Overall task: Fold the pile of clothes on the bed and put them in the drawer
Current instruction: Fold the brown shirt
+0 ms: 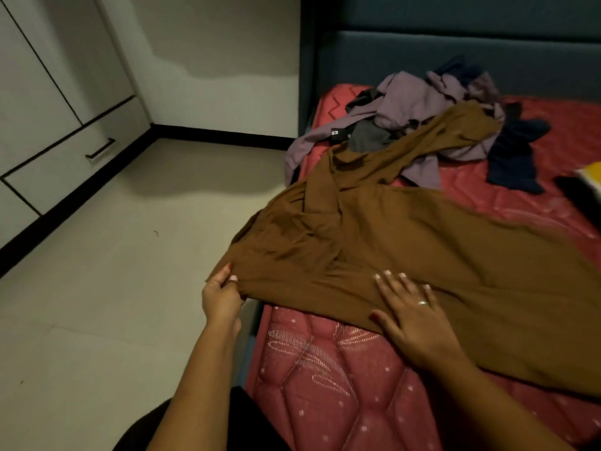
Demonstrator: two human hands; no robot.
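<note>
A large brown garment (406,229) lies spread across the red quilted mattress (331,369), with one end running up into the pile. My left hand (221,297) pinches its corner where it overhangs the bed's left edge. My right hand (413,314) lies flat on the brown cloth with its fingers spread, a ring on one finger. Behind, near the headboard, a pile of clothes holds purple pieces (419,99), a grey one (367,138) and a dark blue one (517,151). A white drawer with a dark handle (100,151) is shut in the cabinet at the left.
A dark teal padded headboard (455,53) backs the bed. Pale tiled floor (113,288) lies between bed and white cabinets (39,76). A yellow and black object (585,183) sits at the right edge of the mattress.
</note>
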